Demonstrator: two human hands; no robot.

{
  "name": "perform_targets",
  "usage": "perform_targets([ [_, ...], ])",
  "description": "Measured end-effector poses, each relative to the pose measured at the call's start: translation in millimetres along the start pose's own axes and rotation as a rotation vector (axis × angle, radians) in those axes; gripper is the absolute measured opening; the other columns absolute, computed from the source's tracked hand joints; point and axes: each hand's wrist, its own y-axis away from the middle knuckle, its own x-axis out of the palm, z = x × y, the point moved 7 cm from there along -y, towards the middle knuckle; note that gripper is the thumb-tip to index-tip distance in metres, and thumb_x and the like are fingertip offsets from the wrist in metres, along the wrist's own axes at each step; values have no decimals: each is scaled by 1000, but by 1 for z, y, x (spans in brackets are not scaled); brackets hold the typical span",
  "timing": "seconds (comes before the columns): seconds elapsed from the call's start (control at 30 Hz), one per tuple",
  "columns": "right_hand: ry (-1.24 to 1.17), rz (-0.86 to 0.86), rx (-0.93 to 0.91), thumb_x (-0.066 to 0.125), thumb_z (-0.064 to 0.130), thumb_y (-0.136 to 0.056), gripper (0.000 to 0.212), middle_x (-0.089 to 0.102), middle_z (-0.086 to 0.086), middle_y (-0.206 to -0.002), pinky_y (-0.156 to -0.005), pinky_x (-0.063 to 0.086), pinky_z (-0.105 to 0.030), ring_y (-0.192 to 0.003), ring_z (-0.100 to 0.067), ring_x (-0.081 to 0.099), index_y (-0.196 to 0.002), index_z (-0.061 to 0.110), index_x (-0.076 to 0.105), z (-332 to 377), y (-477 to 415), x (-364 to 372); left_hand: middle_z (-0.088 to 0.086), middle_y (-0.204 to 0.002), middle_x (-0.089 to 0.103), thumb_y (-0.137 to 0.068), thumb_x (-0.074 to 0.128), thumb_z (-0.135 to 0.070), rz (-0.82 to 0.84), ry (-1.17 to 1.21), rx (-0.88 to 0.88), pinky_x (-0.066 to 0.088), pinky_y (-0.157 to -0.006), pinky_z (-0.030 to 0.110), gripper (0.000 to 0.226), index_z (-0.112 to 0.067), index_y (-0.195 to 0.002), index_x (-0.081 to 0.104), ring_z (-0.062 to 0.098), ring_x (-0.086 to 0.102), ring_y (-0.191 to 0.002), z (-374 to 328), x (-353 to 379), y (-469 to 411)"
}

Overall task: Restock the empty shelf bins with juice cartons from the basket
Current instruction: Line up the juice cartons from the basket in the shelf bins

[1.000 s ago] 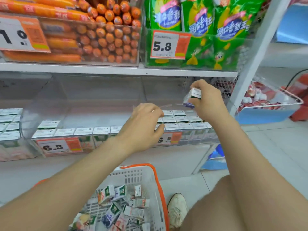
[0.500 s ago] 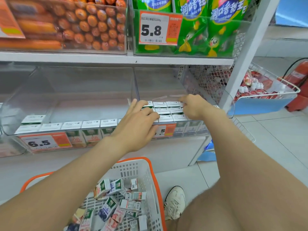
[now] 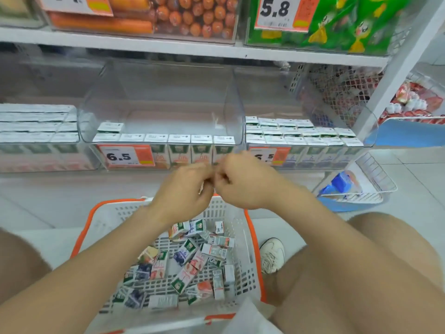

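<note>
A white basket with an orange rim stands on the floor below me, holding several small juice cartons in a loose heap. On the shelf, the clear middle bin has one front row of cartons plus a single one behind. The right bin's cartons stand in three rows. My left hand and right hand meet fingertip to fingertip above the basket's far rim, in front of the bins. Both have curled fingers. A thin pale sliver shows at my left fingers; what it is stays blurred.
A left bin is packed with cartons. The upper shelf carries orange sausages and green snack bags. A wire basket hangs low at the right by the shelf post. My white shoe sits beside the basket.
My right hand set its carton into the right bin. Both hands then pulled back out of the bins and came together over the basket. My view tilted downward.
</note>
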Motion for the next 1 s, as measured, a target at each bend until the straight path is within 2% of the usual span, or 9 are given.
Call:
perform_targets([
  [0.13, 153, 498, -62, 49, 8, -94, 33, 45, -5, -61, -60, 41, -36, -58, -22, 44, -62, 15, 42, 23, 3, 106, -8, -77, 68, -94, 52, -12, 503, -1, -264, 55, -66, 42, 34, -41, -77, 58, 16, 63, -69, 61, 50, 66],
  [0.27, 222, 657, -43, 48, 2, -96, 34, 42, -7, -68, -59, 39, -38, -62, -27, 43, -66, 14, 41, 19, -5, 183, -1, -114, 73, -101, 53, -16, 738, -75, -447, 55, -89, 34, 28, -27, -111, 76, 15, 64, -92, 118, 92, 125],
  [0.37, 256, 647, -20, 47, -2, -97, 29, 45, -6, -77, -55, 40, -35, -63, -23, 47, -73, 15, 44, 8, -16, 217, 4, -127, 67, -102, 52, -10, 757, -118, -570, 53, -92, 36, 30, -22, -120, 74, 22, 63, -106, 150, 112, 157],
  [0.47, 272, 626, 10, 47, -5, -96, 30, 46, -5, -80, -52, 37, -30, -64, -18, 48, -73, 15, 44, -7, -27, 245, 5, -131, 64, -99, 53, -3, 744, -244, -663, 54, -86, 39, 34, -21, -123, 68, 28, 65, -112, 177, 122, 186],
  [0.6, 264, 615, 59, 49, -4, -97, 31, 48, -3, -80, -54, 39, -29, -62, -15, 46, -72, 14, 45, -28, -42, 284, 11, -149, 44, -87, 68, -2, 695, -440, -771, 48, -106, 51, 57, -19, -139, 54, 34, 48, -136, 214, 126, 214],
  [0.7, 282, 621, 105, 53, -4, -96, 16, 60, -8, -98, -66, 50, -35, -75, -22, 57, -94, 12, 57, -42, -48, 308, 12, -156, 38, -82, 71, -2, 700, -455, -790, 41, -114, 57, 74, -21, -148, 43, 37, 39, -144, 231, 136, 222],
  [0.77, 290, 611, 68, 57, -6, -93, 31, 62, -12, -113, -77, 55, -41, -96, -30, 63, -119, 9, 61, -46, -52, 326, 10, -154, 41, -86, 68, -1, 716, -434, -797, 38, -113, 56, 73, -20, -152, 41, 35, 39, -145, 237, 146, 225],
  [0.83, 322, 594, -16, 64, -2, -90, 54, 58, -15, -128, -94, 54, -46, -118, -34, 58, -141, 8, 50, -45, -57, 345, 9, -153, 44, -88, 68, -1, 692, -429, -810, 37, -114, 56, 72, -19, -152, 42, 35, 42, -143, 245, 152, 229],
  [1.0, 387, 677, -59, 66, 21, -96, 87, 41, -19, -154, -116, 34, -49, -141, -38, 41, -164, 21, 12, -39, -62, 393, 9, -150, 41, -83, 71, 4, 646, -402, -800, 40, -114, 53, 77, -17, -151, 42, 40, 41, -139, 258, 165, 237],
])
